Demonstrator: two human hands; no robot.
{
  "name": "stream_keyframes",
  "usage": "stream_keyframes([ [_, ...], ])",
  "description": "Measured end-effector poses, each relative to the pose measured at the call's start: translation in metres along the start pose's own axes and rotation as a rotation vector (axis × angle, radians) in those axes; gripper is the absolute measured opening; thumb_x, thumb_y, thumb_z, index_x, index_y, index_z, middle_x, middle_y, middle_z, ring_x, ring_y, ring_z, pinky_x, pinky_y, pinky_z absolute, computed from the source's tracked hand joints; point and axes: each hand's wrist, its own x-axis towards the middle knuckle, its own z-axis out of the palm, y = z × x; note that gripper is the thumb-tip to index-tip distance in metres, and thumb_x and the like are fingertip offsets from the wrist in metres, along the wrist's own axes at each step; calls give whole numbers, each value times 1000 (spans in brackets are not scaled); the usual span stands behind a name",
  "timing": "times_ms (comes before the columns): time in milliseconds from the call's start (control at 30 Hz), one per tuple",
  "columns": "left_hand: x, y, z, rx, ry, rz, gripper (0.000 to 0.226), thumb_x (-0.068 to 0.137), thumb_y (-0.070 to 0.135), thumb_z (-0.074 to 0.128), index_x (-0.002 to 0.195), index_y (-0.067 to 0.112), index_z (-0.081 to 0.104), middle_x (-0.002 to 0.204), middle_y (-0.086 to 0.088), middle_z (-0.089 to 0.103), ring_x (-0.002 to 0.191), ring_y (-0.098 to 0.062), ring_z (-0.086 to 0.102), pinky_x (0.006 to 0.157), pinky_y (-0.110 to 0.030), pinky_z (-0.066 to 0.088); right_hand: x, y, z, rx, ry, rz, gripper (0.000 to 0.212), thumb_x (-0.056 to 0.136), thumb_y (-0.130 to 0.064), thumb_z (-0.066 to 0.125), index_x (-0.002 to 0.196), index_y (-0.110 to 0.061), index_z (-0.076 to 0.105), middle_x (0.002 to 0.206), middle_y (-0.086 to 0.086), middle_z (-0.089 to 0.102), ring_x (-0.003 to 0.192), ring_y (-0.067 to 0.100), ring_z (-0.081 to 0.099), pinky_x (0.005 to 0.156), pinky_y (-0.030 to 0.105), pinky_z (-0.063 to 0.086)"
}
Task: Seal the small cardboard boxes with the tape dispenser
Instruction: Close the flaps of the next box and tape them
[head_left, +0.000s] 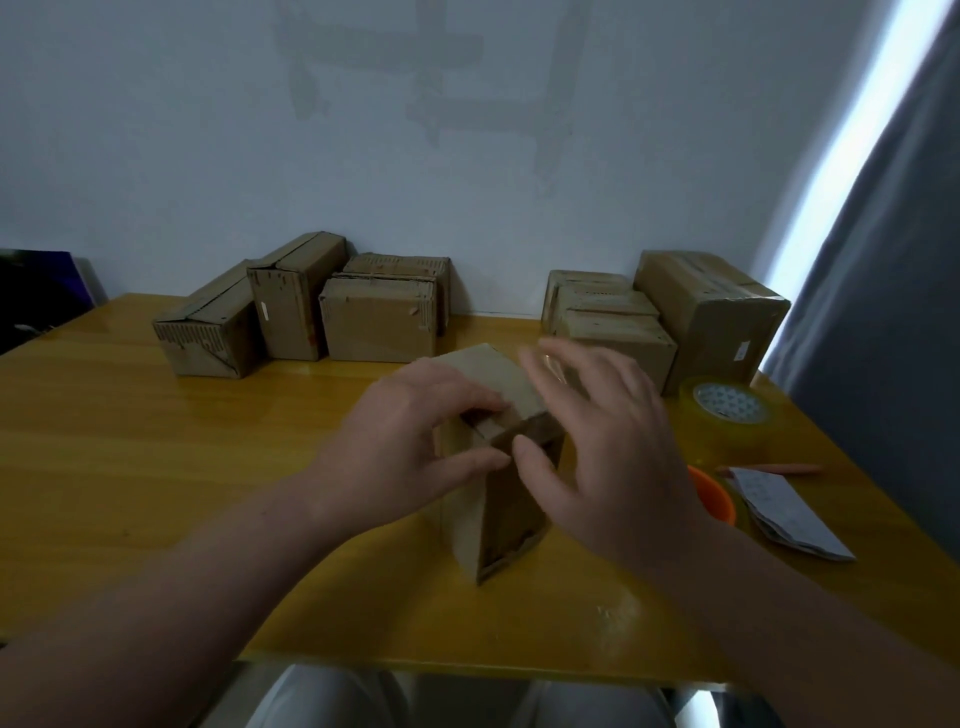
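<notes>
Head view, looking down at a yellow wood bench (156, 467) set against a pale wall (467, 130).

Centre, close to you: one small cardboard box (493, 525) stands tall on end, a corner turned twd you, top flaps untaped. Your left hand (410, 436) grips its top from the left, fingers (467, 400) curled over the upper flap and thumb pressed on the near face just under the rim. Your right hand (608, 447) is over the box's right side. Its fingers (571, 364) are spread wide, loose, motion-blurred and holding nothing; only its thumb touches, on the dark near flap beside the left thumb.

Back left, by the wall: a group of four boxes (379, 322), touching or nearly so. Back right: a row of three boxes (618, 332) w/ a larger box (711, 312) just beside it. Your right hand covers part of the nearest one in the row.

Right of the right hand: a clear tape roll (727, 415) lies flat, near the bench edge. Nearer you, an orange round item (714, 496) is mostly hidden behind your right wrist; can't tell what it is. Beside it are folded paper slips (784, 514) and, just beyond them, a thin orange pencil (774, 468).

Far right: grey curtain (883, 260) w/ a strip of daylight. Far left: a dark object (36, 296), unclear. Bottom edge: your knees in light trousers (332, 701).
</notes>
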Motion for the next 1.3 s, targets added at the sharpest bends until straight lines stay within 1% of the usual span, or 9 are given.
stream_keyframes([
  [233, 3, -7, -16, -343, 185, -267, 31, 72, 36, 67, 99, 31, 52, 109, 12, 56, 107, -6, 56, 92, -23, 51, 0, -3, 2, 31, -71, -29, 65, 81, -68, 47, 116, -17, 68, 115, -3, 67, 110, 15, 58, 105, 36, 31],
  [300, 6, -18, -15, -235, 250, -411, 45, 72, 38, 70, 113, 31, 51, 114, 16, 52, 109, -3, 52, 94, -24, 48, 2, -6, 4, 35, -56, -21, 55, 79, -58, 53, 112, -17, 69, 110, -3, 68, 105, 16, 60, 102, 32, 32],
  [433, 0, -29, -2, -450, 14, -678, 85, 70, 56, 59, 146, 29, 30, 135, 17, 43, 116, -1, 44, 88, -22, 41, 6, 1, 2, 127, -71, 4, 45, 75, -43, 53, 109, -17, 68, 108, -3, 68, 103, 16, 61, 102, 31, 32],
  [633, -6, -17, 13, -532, 1, -665, 57, 90, 51, 49, 143, 33, 38, 142, 13, 43, 125, -6, 41, 105, -34, 39, 4, 11, -1, 181, -97, -2, 42, 75, -35, 57, 110, -14, 67, 111, -1, 67, 106, 16, 60, 94, 14, 30],
  [800, 8, -8, 11, -150, -45, -534, 68, 82, 52, 27, 145, 28, 37, 118, 13, 50, 99, -1, 44, 71, -8, 33, 3, 12, -1, 179, -114, -10, 43, 77, -37, 54, 112, -14, 66, 112, 0, 67, 108, 17, 59, 91, 24, 42],
  [933, 16, -12, 8, 33, -114, -401, 66, 84, 49, 21, 144, 29, 39, 127, 3, 59, 100, -5, 50, 74, -11, 37, 3, 12, 0, 154, -124, -21, 44, 78, -36, 55, 114, -13, 66, 113, 0, 67, 109, 17, 59, 92, 23, 39],
  [1067, 23, -18, -1, -116, -212, -472, 49, 90, 49, 35, 135, 36, 50, 128, 15, 52, 109, -1, 45, 79, -13, 34, 1, 13, 0, 147, -136, -22, 47, 79, -39, 51, 117, -14, 65, 116, -1, 66, 112, 16, 58, 95, 18, 32],
  [1200, 42, -31, -9, -555, -94, -693, 15, 90, 15, 58, 100, 21, 69, 109, 5, 66, 102, -14, 60, 76, -26, 48, 0, 12, 1, 201, -119, -30, 48, 78, -36, 51, 118, -13, 65, 120, 0, 65, 118, 15, 54, 102, 8, 20],
  [1300, 50, -40, -7, -638, -154, -794, 19, 87, 16, 64, 106, 18, 65, 108, -1, 67, 101, -17, 62, 73, -28, 49, -3, 11, 2, 240, -78, -68, 47, 77, -33, 53, 116, -9, 66, 119, 2, 66, 119, 13, 51, 108, 6, 19],
])
